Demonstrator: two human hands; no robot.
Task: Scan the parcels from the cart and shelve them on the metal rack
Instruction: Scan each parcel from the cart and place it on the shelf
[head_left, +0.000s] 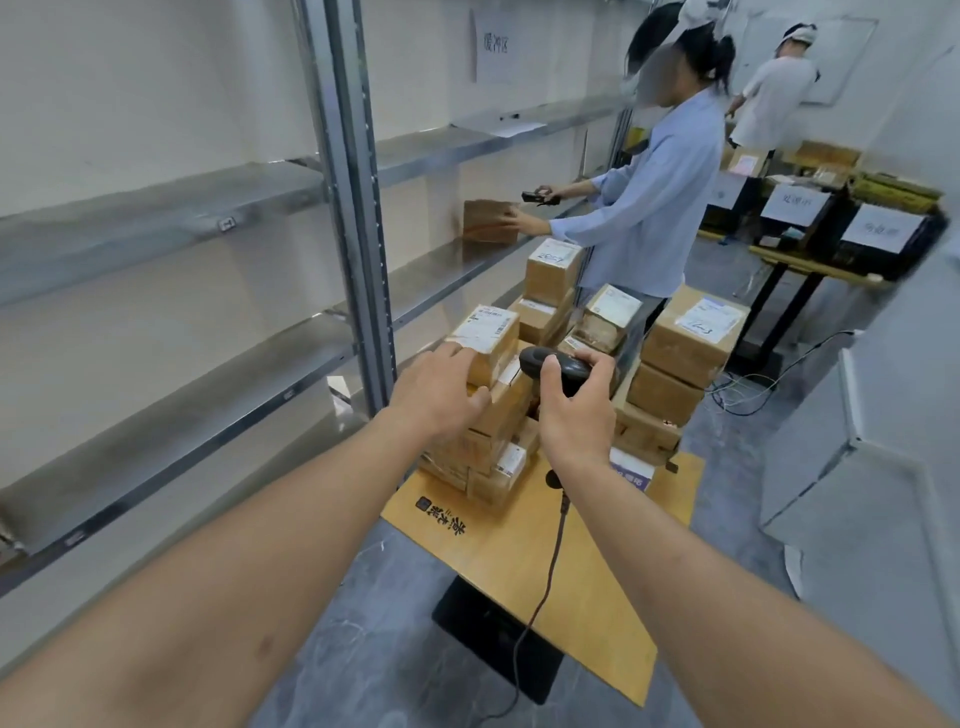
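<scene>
Left hand (441, 392) laid on the near top corner of a small labelled parcel (488, 338), fingers fairly straight over its top, thumb against its near side; touching rather than clearly clutching. Parcel sitting atop the nearest stack of cardboard boxes (488, 447) on the cart (545, 561), a flat wooden platform with black printed characters near its left edge. Right hand (574, 410) wrapped around a black handheld scanner (556, 366), fingers curled over its head, thumb on the left side, scanner head just right of the touched parcel and pointing toward it. Scanner cable (550, 566) hanging down from below the wrist, trailing across the platform to the grey floor.

More parcels stacked farther along the cart: a tall pile topped by a box with handwritten digits (553, 270), and on the right a large box with a white label (698, 338) on two others.

Metal rack (353, 208) along the left wall, shelves mostly bare. Farther down, another person in a pale blue shirt (654, 208) with one hand on a brown parcel (488, 222) standing on a shelf, a dark scanner in the other. Far right, a black and yellow table (810, 260) carrying bins with white paper signs, with a second person in white (774, 98) behind it.
</scene>
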